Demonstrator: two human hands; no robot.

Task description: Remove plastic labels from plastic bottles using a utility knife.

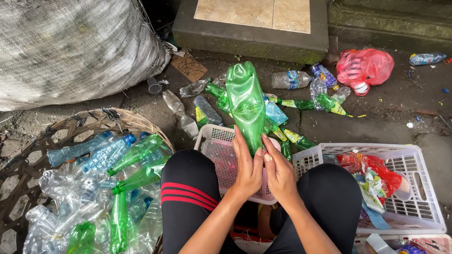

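While both hands clasp its lower end, the left hand (pixel 247 169) and right hand (pixel 278 173) hold a crushed green bottle (pixel 245 101) upright at the centre of the frame, each grip closed around it. Beneath them sits a pink basket (pixel 214 146); a white crate (pixel 414 188) stands at lower right, a woven basket (pixel 84 122) of bottles at lower left, a grey sack (pixel 70 47) at upper left.
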